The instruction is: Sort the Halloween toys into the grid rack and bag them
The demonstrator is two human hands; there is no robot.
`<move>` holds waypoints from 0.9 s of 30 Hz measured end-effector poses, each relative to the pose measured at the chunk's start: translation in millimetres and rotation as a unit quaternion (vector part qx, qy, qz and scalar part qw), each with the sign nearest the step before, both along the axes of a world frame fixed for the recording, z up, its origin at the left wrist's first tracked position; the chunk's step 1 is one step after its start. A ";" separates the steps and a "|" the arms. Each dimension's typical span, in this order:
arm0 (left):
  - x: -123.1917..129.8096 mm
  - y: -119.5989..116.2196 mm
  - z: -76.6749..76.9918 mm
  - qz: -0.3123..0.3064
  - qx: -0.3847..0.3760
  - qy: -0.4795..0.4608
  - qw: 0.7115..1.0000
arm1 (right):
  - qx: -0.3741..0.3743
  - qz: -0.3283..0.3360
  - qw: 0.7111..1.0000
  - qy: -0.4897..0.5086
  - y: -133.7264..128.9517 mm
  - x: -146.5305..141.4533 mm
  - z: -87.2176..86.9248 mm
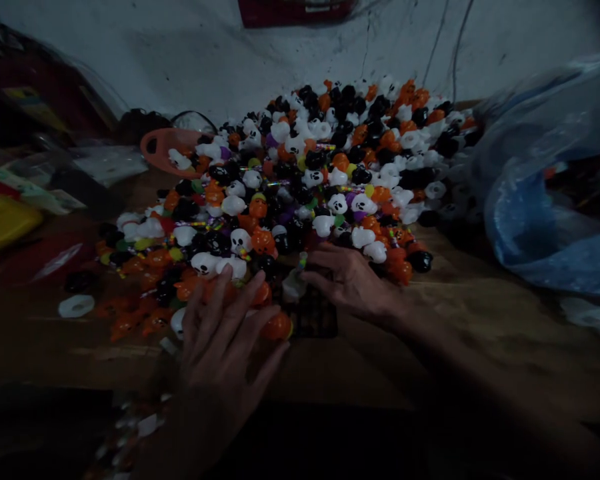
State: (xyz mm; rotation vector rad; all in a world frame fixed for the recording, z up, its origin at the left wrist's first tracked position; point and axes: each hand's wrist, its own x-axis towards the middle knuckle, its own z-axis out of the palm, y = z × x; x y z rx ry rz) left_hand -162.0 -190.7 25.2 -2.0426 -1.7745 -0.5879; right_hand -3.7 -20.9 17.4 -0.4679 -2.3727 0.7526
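Spread and flat, my left hand lies over orange toy pieces at the near edge of the pile. A round orange piece shows beside its fingertips; whatever is under the palm is hidden. With thumb and forefinger, my right hand pinches a thin, small tube with green and yellow bits. Just below the tube, a whitish plastic piece sits over a dark perforated tray. In front of both hands is a big pile of ghost, skull, pumpkin and black plastic toy pieces.
An orange basin lies in the pile's left side. Plastic bags, one blue, bulge at the right. A yellow object and a white ring-shaped piece are at the left. The wall rises behind the wooden table.
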 end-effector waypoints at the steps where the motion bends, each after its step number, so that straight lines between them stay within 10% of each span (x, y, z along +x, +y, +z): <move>1: -0.4 0.2 0.2 -0.003 -0.003 -0.002 1.000 | -0.008 0.016 1.000 0.024 -4.2 -2.0 -4.8; 7: 0.5 0.1 3.5 -0.021 0.007 -0.029 0.999 | 0.031 0.089 0.995 0.036 -23.3 -20.5 -33.3; 18: -7.8 0.2 2.2 -0.043 0.006 -0.057 0.997 | 0.047 0.024 0.993 0.107 -34.1 -27.9 -34.7; 27: -18.0 4.8 -6.6 -0.017 0.006 -0.071 0.997 | 0.020 0.104 0.992 -0.069 -37.4 -25.6 -35.0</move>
